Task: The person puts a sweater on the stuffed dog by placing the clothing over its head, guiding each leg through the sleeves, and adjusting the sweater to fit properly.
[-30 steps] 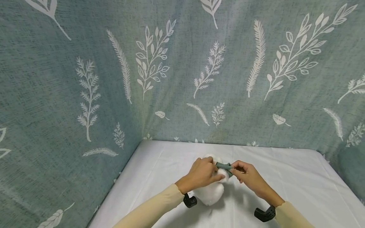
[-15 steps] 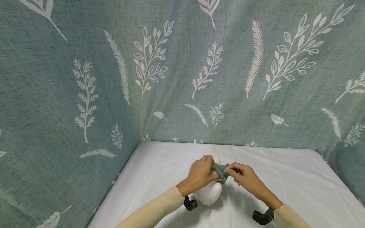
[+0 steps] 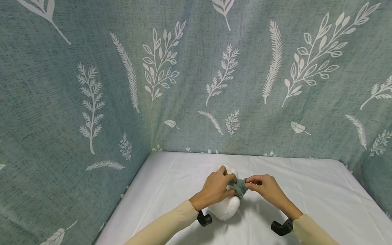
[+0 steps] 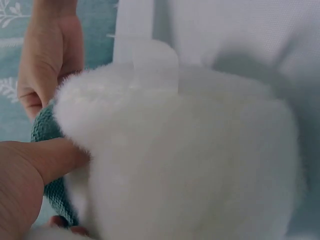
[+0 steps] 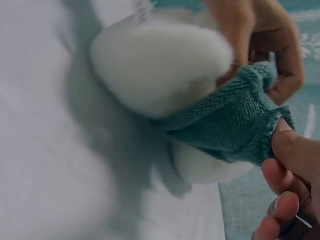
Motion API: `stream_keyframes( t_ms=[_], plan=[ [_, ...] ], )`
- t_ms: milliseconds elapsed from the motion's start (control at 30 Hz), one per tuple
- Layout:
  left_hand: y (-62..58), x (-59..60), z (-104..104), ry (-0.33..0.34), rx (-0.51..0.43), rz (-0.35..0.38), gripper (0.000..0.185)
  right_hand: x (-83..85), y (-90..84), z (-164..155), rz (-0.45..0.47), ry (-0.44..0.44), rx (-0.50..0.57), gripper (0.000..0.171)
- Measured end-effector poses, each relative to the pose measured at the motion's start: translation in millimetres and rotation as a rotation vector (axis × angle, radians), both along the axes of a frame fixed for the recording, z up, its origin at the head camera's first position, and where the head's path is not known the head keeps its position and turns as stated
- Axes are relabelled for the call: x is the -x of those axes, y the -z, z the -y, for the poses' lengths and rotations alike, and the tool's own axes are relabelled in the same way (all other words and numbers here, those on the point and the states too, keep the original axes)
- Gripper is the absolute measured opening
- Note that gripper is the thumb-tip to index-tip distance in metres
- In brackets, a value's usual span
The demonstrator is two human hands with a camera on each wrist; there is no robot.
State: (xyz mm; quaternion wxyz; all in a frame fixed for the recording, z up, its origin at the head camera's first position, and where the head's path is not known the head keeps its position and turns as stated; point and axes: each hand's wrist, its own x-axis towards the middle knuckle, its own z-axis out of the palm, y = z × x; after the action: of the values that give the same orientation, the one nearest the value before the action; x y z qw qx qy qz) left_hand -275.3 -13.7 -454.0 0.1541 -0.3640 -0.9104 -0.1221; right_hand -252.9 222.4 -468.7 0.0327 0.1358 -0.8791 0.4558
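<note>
A white plush toy [image 3: 225,206] lies on the white table cover [image 3: 306,190], partly hidden under my hands. A small teal knitted piece [image 3: 240,186] sits bunched on the toy's upper end. My left hand [image 3: 225,182] pinches the left edge of the knit against the fur, its thumb [image 4: 35,170] pressed into the plush [image 4: 190,150]. My right hand [image 3: 252,183] pinches the knit's right edge [image 5: 235,120], its fingertips [image 5: 295,160] at the hem, and the toy's white body [image 5: 160,65] bulges out below the knit.
Teal curtains with white leaf prints [image 3: 196,85] close off the back and the left side, meeting at a corner [image 3: 151,149]. The table cover stretches to the right. Black wrist mounts [image 3: 204,218] [image 3: 281,228] sit under both sleeves.
The knit was stretched as a flat band between my hands; now my hands are closer together and it is bunched over the toy. The toy has barely moved.
</note>
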Motion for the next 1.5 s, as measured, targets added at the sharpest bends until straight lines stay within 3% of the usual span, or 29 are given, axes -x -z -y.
stream_keyframes(
  t_ms=[133,333,700,833,1000,1167,1367,1500],
  plan=[
    [1.9,-0.3,-0.9,0.0,-0.004,0.007,0.022,1.8,0.8,1.9,-0.034,-0.026,-0.082,0.027],
    [3.7,-1.2,-1.1,0.004,-0.015,0.005,0.02,3.7,1.2,3.0,0.091,-0.106,-0.062,0.039],
    [5.2,0.5,-2.0,0.015,0.006,-0.031,0.024,8.9,3.5,3.0,0.192,-0.207,0.017,0.022],
    [5.1,1.5,-2.1,0.014,0.018,-0.05,0.024,9.6,5.6,5.2,0.186,-0.183,0.016,0.021],
    [5.9,1.6,0.5,0.038,0.016,-0.062,0.02,10.1,9.8,7.9,0.212,-0.143,0.029,0.008],
    [7.0,0.1,6.3,0.069,0.029,-0.08,0.012,11.4,12.3,4.2,0.274,-0.146,0.068,0.017],
    [1.0,1.8,15.1,0.093,0.123,-0.094,0.015,15.3,12.1,-5.7,0.353,-0.175,0.164,0.02],
    [-8.9,5.2,21.5,0.116,0.202,-0.057,0.018,18.7,8.7,-11.0,0.376,-0.16,0.204,0.027]
  ],
)
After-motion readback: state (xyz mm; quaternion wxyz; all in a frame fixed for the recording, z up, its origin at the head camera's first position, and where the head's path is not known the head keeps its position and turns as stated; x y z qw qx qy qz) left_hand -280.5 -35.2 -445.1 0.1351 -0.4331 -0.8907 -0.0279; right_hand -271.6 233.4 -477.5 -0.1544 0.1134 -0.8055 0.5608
